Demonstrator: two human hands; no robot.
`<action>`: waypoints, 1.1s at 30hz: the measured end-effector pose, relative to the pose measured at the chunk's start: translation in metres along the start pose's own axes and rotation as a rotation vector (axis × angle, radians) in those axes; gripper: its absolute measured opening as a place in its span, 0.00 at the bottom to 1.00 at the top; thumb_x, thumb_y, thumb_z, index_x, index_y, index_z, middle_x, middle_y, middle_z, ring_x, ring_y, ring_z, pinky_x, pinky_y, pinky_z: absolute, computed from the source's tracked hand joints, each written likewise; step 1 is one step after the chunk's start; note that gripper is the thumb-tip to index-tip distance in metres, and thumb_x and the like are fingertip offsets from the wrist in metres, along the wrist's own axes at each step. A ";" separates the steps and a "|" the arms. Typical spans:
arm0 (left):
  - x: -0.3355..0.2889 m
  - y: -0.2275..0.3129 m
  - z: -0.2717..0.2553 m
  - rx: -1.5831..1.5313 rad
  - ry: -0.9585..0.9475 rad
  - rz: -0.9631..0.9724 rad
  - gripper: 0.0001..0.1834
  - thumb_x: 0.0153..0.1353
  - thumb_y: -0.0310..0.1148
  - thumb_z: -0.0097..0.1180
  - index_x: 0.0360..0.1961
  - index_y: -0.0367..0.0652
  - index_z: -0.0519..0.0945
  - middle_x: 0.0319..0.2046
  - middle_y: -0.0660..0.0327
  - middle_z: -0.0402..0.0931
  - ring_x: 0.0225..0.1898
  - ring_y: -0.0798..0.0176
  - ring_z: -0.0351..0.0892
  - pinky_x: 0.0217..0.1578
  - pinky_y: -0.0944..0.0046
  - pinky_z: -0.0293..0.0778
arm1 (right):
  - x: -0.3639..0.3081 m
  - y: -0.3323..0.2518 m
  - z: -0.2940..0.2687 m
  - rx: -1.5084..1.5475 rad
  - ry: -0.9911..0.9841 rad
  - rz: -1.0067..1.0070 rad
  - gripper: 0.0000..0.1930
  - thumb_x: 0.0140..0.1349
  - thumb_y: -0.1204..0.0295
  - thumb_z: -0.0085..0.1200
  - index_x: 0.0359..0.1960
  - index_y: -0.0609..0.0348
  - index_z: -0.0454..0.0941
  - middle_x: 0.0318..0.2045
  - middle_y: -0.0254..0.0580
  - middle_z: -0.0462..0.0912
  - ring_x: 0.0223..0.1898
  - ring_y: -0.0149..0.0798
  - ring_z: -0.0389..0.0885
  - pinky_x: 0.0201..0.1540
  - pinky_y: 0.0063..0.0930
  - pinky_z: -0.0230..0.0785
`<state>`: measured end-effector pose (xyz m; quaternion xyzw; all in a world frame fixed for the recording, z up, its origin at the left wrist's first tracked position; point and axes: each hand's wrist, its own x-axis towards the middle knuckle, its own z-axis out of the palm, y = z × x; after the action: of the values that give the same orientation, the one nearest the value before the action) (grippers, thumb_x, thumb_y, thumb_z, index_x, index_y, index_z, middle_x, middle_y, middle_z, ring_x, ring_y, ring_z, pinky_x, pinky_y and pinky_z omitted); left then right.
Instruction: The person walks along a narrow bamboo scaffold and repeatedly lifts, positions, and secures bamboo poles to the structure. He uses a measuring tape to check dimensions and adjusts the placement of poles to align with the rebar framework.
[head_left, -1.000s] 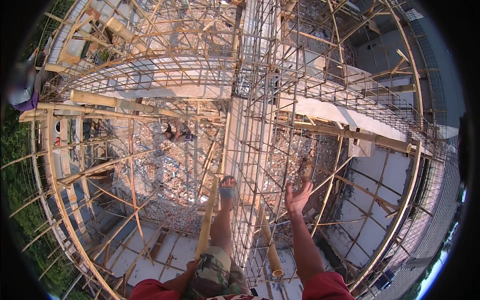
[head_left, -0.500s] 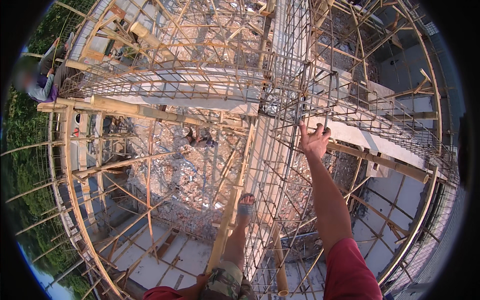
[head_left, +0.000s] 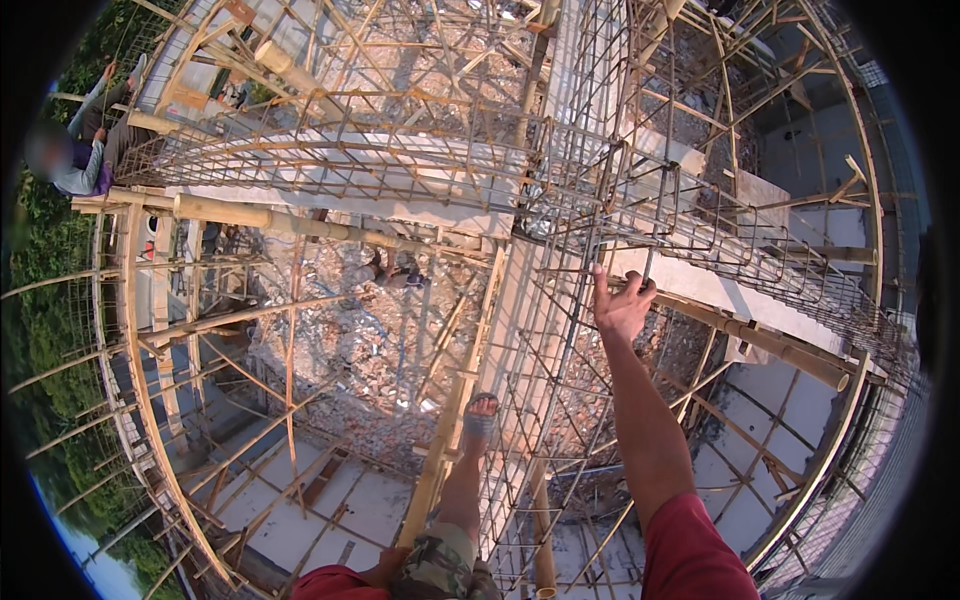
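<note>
Up there, the right hand (head_left: 622, 305) curls its fingers round a bar of the rebar cage (head_left: 560, 330), whose long axis runs away ahead; the left hand (head_left: 383, 567), low by the thigh, I cannot read.

No packages, labels, signs or screens in view.
The head view takes in only bare building work: a rebar cage (head_left: 600, 200), bamboo poles (head_left: 300, 222) and grey concrete beams (head_left: 420, 205), none carrying any sticker, board or display.
</note>
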<state>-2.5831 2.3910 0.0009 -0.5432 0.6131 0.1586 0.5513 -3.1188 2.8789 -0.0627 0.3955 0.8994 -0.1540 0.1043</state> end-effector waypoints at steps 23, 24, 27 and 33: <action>-0.160 0.830 -0.312 -0.174 0.484 1.305 0.27 0.67 0.54 0.51 0.42 0.35 0.77 0.21 0.53 0.80 0.25 0.55 0.82 0.36 0.56 0.76 | 0.002 0.005 -0.001 0.043 0.058 -0.025 0.36 0.58 0.39 0.57 0.55 0.58 0.69 0.65 0.67 0.58 0.62 0.70 0.67 0.57 0.55 0.70; -0.158 0.830 -0.320 -0.190 0.427 1.288 0.26 0.67 0.53 0.51 0.39 0.35 0.79 0.18 0.55 0.78 0.21 0.58 0.80 0.32 0.57 0.75 | 0.000 0.004 -0.004 0.073 0.035 -0.033 0.37 0.58 0.39 0.58 0.55 0.59 0.68 0.65 0.68 0.58 0.61 0.70 0.67 0.58 0.56 0.69; -0.165 0.832 -0.317 -0.147 0.415 1.209 0.26 0.67 0.52 0.51 0.32 0.36 0.81 0.14 0.59 0.76 0.17 0.64 0.77 0.26 0.60 0.73 | 0.003 0.009 0.006 0.097 0.139 -0.094 0.39 0.55 0.37 0.58 0.53 0.62 0.70 0.61 0.68 0.59 0.61 0.69 0.65 0.53 0.61 0.70; -0.159 0.834 -0.315 0.050 0.774 1.150 0.32 0.67 0.58 0.49 0.26 0.37 0.84 0.16 0.52 0.79 0.27 0.47 0.83 0.36 0.49 0.77 | 0.005 0.006 0.003 0.098 0.067 -0.054 0.39 0.55 0.39 0.59 0.54 0.63 0.69 0.63 0.70 0.57 0.61 0.71 0.65 0.55 0.62 0.69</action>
<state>-3.4748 2.5194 -0.0938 -0.1366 0.9596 0.2066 0.1336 -3.1177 2.8848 -0.0684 0.3808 0.9040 -0.1876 0.0506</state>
